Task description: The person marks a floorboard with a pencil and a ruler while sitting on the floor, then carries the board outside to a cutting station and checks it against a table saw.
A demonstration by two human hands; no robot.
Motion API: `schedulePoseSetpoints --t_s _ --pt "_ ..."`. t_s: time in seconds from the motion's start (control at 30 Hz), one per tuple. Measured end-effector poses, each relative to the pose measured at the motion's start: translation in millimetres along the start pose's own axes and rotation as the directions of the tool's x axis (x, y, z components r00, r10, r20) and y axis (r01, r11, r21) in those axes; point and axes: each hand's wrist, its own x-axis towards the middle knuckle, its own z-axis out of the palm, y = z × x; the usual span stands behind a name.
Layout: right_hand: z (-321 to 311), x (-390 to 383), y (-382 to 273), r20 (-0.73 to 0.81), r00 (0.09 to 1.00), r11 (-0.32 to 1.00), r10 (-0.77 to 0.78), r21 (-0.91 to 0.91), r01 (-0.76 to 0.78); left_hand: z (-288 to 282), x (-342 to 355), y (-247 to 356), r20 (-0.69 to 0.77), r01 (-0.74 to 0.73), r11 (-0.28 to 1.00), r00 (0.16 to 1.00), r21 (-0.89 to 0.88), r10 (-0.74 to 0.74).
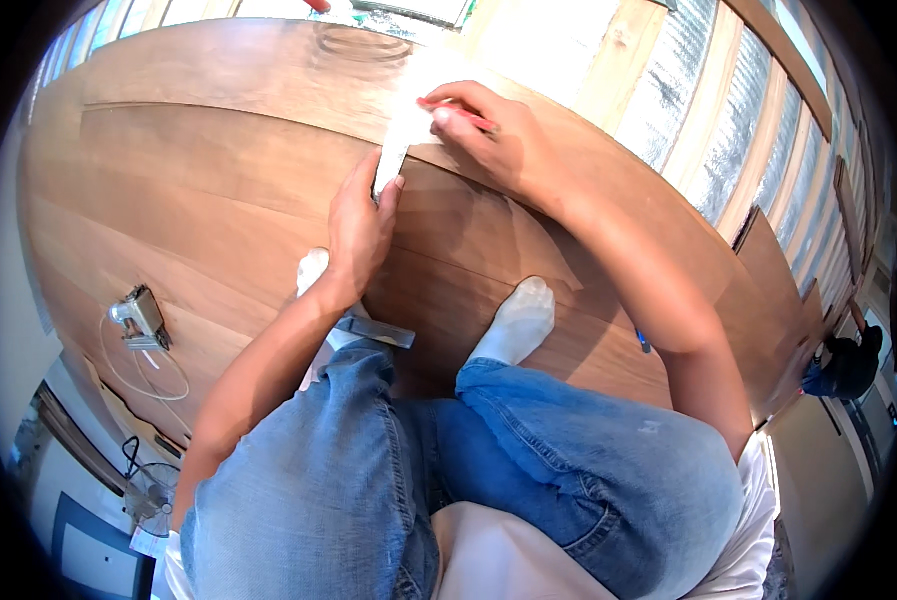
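Left hand [361, 220] first: I'm pinching the near end of a pale flat tool [393, 162], thumb against one edge, fingers along the other, probably so it can't skid on the wooden boards [219, 190] beneath. Over to my right hand [509, 140]: fingertips drawn in tight around a slim red pencil [481, 122], tip aimed left at the tool's far end; gripping that near the point likely buys fine control. Glare swallows that end, so whether they touch, I can't tell. My socked feet [524, 315] sit nearer me than both grips, perhaps for balance; a metallic power tool [141, 318] lies well left.
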Motion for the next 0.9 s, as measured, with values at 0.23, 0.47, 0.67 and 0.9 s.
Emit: schedulePoseSetpoints --t_s 0.23,0.47,0.67,0.9 --pt "9 -57 -36 0.058 0.982 0.956 -0.179 -0.227 0.187 -38 18 1 -0.059 0.297 0.742 0.91 -0.601 -0.411" --pt "19 -94 -75 0.323 0.942 0.954 -0.086 -0.247 0.172 -63 35 16 -0.011 0.35 0.557 0.84 -0.753 -0.542" --pt "25 -99 -74 0.207 0.978 0.994 -0.028 -0.093 0.048 -67 48 2 0.015 0.345 0.542 0.852 -0.766 -0.523" --pt "43 -96 -42 -0.304 0.824 0.814 0.478 0.506 -0.286 -41 56 0 -0.08 0.192 0.512 0.883 -0.837 -0.463"
